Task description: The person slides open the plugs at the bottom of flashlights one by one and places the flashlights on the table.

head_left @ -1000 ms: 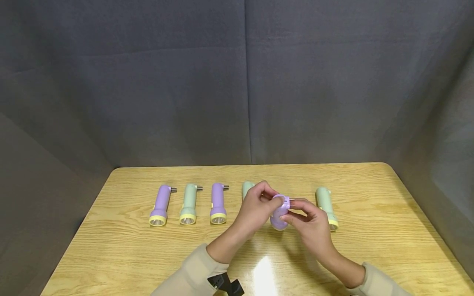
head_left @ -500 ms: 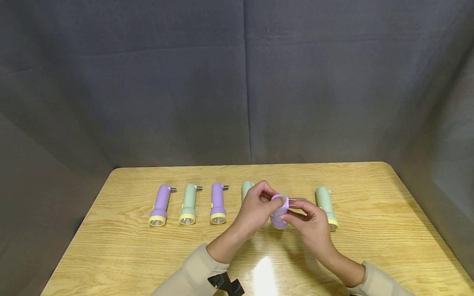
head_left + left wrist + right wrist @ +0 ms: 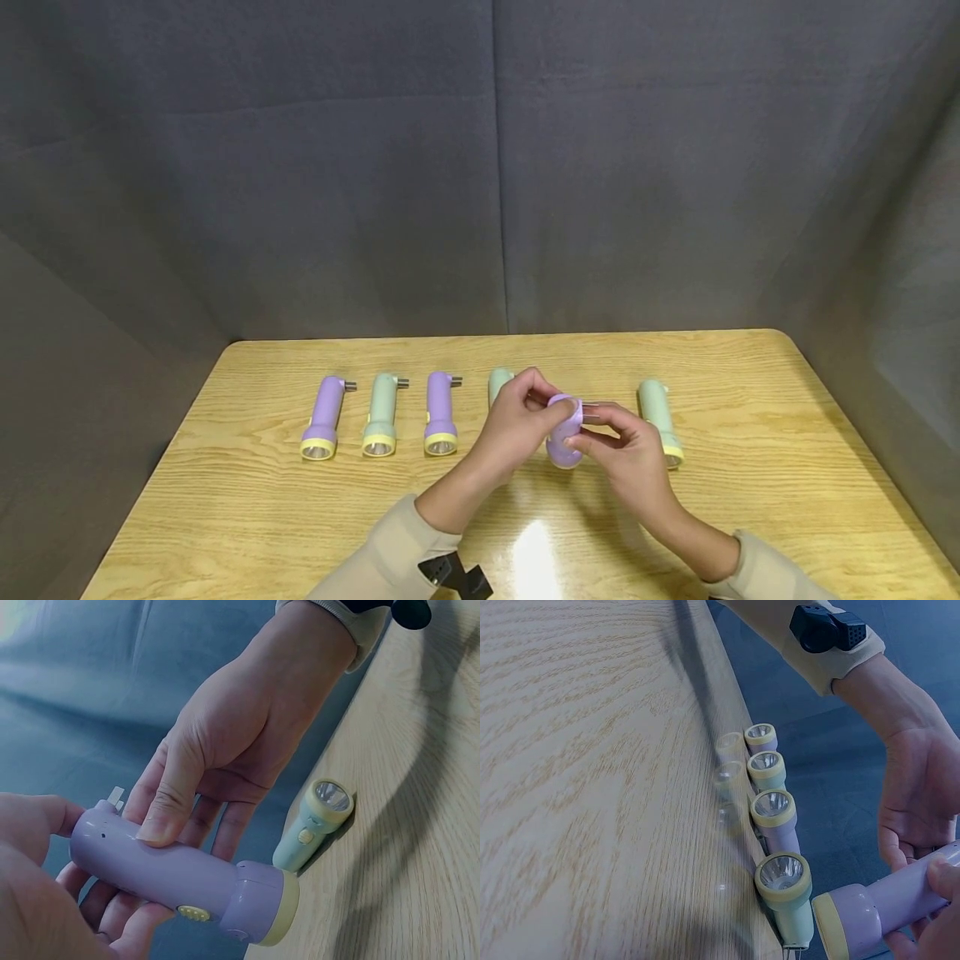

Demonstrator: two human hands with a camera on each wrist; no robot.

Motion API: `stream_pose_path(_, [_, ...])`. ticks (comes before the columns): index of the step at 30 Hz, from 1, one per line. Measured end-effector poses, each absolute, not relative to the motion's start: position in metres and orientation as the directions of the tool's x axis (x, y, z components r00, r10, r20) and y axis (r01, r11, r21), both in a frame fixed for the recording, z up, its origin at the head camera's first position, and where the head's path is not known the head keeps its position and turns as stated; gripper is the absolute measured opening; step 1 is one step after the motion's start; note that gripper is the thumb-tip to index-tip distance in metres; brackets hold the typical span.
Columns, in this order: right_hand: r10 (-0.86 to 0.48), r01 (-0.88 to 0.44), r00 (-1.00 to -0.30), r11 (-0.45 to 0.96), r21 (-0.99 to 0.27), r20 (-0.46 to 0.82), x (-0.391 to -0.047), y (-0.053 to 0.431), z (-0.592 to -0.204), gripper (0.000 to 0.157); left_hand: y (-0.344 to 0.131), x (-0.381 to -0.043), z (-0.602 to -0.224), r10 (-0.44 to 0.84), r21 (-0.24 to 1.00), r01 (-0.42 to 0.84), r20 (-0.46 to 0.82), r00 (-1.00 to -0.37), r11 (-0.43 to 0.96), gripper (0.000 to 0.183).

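Both hands hold a purple flashlight over the table. My left hand grips its tail end, thumb on top. From the other side my right hand pinches the barrel between thumb and fingers. Metal plug prongs fold out from the tail, near the right fingers. In the left wrist view a yellow ribbed switch shows on the barrel, and the yellow-rimmed head points away from the left hand. Behind the left hand lies a green flashlight, mostly hidden; another green flashlight lies partly behind the right hand.
On the left of the wooden table lie a purple flashlight, a green flashlight and a second purple flashlight, prongs out and lenses facing the person. A grey curtain hangs around the table's back and sides.
The held flashlight has turned slightly between the hands; a dark slot visible on its tail a second ago is out of sight. Both hands stay nearly in place.
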State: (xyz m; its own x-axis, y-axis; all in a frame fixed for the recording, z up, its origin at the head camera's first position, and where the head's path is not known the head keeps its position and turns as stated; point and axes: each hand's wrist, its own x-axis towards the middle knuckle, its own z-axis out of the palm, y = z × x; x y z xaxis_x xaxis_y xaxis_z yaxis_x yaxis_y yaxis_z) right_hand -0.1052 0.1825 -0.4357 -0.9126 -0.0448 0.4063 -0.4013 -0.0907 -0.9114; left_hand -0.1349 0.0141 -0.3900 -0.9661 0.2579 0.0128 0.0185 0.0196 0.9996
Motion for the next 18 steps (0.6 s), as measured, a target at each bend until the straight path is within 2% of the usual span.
stream_pose_path(9, [-0.031, -0.408, -0.911, -0.079, -0.91, 0.411, -0.107, 0.182, -0.434, 0.029, 0.006, -0.142, -0.389, 0.32, 0.998, 0.03, 0.01, -0.947, 0.055, 0.018])
stream_pose_path(18, [-0.012, -0.41, -0.912, -0.02, -0.912, 0.411, -0.109, 0.184, -0.428, 0.029, -0.005, -0.146, -0.389, 0.403, 0.998, 0.054, 0.055, -0.913, -0.014, 0.025])
